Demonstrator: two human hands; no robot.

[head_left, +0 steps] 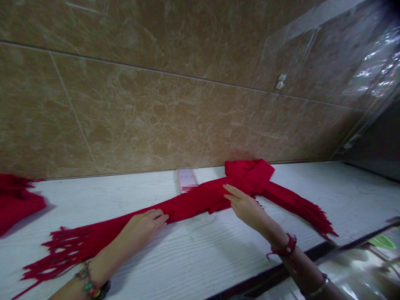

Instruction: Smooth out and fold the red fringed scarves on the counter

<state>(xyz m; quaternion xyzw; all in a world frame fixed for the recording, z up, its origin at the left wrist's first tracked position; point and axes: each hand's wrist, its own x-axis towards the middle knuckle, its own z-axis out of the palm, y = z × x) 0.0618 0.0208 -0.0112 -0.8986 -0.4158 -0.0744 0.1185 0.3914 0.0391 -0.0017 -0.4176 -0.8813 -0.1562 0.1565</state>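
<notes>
Scarf (193, 201) lies along the counter (187, 254); the left hand (144, 227) rests on it, fingers bent, whether gripping I cannot tell; the right hand (243, 203), fingers outstretched, is over it.

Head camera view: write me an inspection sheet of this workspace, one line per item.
Surface: white wood-grain tabletop, set along the wall.
Items at hand: long red fringed cloth scarf, spread lengthwise, bunched and crossed over itself toward the right.
Clutter: small pale pixelated block between scarf and wall; red fringed cloth bundle at the left edge.
Hands: left hand, ringed, lies on the scarf; right hand, fingers extended, at its middle.
Cables: nothing seen for certain; the right side is blurred.
Surroundings: brown marbled tile wall with a small white lump; green object at lower right, unclear.
</notes>
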